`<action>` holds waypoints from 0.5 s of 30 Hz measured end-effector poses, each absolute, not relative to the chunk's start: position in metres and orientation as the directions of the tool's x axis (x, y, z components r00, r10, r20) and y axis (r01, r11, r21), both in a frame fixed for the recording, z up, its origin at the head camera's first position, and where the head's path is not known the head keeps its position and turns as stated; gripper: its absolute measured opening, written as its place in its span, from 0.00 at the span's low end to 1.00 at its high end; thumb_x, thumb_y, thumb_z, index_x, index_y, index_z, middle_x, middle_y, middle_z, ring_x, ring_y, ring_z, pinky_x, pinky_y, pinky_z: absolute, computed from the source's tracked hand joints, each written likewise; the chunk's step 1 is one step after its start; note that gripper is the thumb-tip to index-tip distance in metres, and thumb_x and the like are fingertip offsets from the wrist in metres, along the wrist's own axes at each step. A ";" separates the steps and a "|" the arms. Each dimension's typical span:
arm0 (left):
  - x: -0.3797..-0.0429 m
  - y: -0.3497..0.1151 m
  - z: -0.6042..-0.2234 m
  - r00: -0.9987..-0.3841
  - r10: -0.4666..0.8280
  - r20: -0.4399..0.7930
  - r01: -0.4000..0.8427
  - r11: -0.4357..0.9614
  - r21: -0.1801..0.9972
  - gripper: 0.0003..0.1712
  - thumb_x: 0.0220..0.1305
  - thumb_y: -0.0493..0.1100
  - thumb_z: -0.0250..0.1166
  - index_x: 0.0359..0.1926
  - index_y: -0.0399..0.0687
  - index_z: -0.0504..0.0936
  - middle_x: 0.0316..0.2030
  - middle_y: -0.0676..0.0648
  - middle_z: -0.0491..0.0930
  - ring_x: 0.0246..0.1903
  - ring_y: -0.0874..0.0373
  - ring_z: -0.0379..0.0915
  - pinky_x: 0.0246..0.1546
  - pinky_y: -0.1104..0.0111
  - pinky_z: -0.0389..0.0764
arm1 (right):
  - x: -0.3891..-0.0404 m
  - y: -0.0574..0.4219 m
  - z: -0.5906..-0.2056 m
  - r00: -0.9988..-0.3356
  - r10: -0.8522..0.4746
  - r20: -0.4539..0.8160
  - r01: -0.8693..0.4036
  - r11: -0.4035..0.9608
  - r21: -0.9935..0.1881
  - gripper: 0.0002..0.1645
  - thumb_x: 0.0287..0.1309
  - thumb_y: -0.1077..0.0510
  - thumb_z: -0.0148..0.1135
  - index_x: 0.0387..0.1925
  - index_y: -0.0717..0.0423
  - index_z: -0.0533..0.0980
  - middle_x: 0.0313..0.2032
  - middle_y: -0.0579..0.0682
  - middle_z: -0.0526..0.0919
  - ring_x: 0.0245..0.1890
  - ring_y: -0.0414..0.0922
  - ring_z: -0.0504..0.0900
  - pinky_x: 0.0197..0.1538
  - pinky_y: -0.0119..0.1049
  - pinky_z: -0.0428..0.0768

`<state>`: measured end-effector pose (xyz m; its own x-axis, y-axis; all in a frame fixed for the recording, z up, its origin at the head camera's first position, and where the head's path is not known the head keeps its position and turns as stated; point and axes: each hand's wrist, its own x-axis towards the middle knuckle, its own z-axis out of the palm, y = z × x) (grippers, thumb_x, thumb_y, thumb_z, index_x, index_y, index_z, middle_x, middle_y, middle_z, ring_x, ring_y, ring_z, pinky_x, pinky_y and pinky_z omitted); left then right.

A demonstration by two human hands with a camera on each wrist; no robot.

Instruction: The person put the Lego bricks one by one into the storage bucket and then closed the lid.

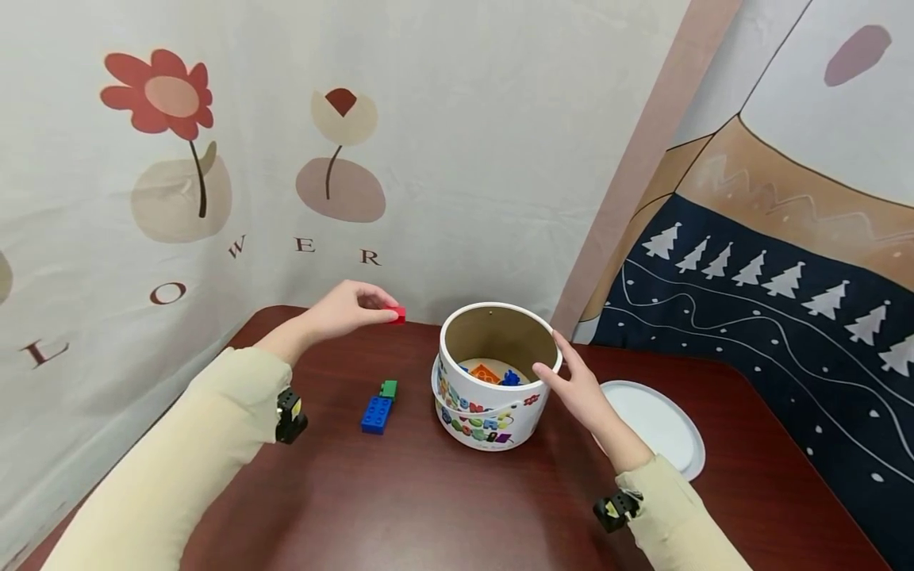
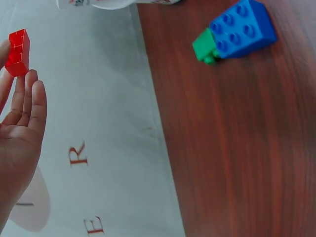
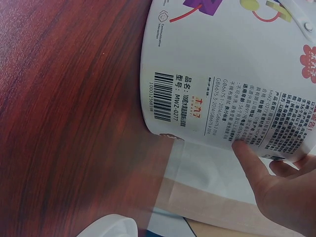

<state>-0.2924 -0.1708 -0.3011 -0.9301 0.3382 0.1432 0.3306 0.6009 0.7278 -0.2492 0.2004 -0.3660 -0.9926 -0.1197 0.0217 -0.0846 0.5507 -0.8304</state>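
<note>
My left hand (image 1: pixel 341 308) is raised above the far part of the table and pinches a small red toy brick (image 1: pixel 397 315) between thumb and fingertips. In the left wrist view the red brick (image 2: pixel 19 52) shows its long side. My right hand (image 1: pixel 581 388) holds the near right rim of a white round bucket (image 1: pixel 474 408) printed with colourful letters. In the right wrist view, one finger (image 3: pixel 249 160) lies against the bucket's label side. Inside the bucket are an orange brick (image 1: pixel 484 373) and blue bricks (image 1: pixel 510 378); the near wall hides part of them.
Left of the bucket, a blue brick (image 1: pixel 376 415) and a small green brick (image 1: pixel 389 388) lie end to end on the dark red table (image 1: pixel 328 492). A white round lid (image 1: pixel 660 424) lies on the right. Printed cloth (image 1: pixel 457 159) hangs behind the table.
</note>
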 end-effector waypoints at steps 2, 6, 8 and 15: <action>-0.294 -0.164 -0.298 -0.924 0.350 0.152 0.345 0.593 0.728 0.16 0.60 0.49 0.65 0.44 0.43 0.82 0.40 0.44 0.83 0.39 0.53 0.75 0.42 0.66 0.76 | -0.249 0.201 -0.365 -0.993 -0.119 0.021 -0.083 0.551 -0.830 0.47 0.61 0.41 0.55 0.73 0.45 0.44 0.73 0.56 0.49 0.70 0.59 0.52 0.65 0.61 0.59; -0.297 -0.151 -0.291 -0.914 0.372 0.161 0.362 0.568 0.739 0.15 0.59 0.47 0.65 0.44 0.44 0.82 0.40 0.44 0.83 0.39 0.52 0.75 0.41 0.65 0.75 | -0.249 0.201 -0.365 -0.992 -0.121 0.025 -0.089 0.553 -0.828 0.47 0.60 0.40 0.55 0.73 0.45 0.44 0.73 0.56 0.49 0.70 0.58 0.52 0.65 0.61 0.59; -0.298 -0.144 -0.288 -0.909 0.382 0.167 0.371 0.556 0.744 0.15 0.59 0.46 0.65 0.44 0.44 0.83 0.40 0.44 0.83 0.39 0.51 0.75 0.40 0.65 0.75 | -0.249 0.201 -0.365 -0.992 -0.123 0.028 -0.092 0.554 -0.828 0.47 0.61 0.41 0.55 0.73 0.46 0.44 0.73 0.56 0.49 0.70 0.58 0.52 0.65 0.61 0.59; -0.300 -0.118 -0.283 -0.896 0.408 0.178 0.390 0.526 0.756 0.14 0.58 0.45 0.66 0.43 0.44 0.83 0.40 0.44 0.83 0.39 0.52 0.76 0.42 0.64 0.78 | -0.249 0.201 -0.367 -0.992 -0.125 0.026 -0.091 0.549 -0.831 0.46 0.61 0.42 0.55 0.73 0.46 0.44 0.72 0.56 0.49 0.70 0.59 0.53 0.64 0.61 0.59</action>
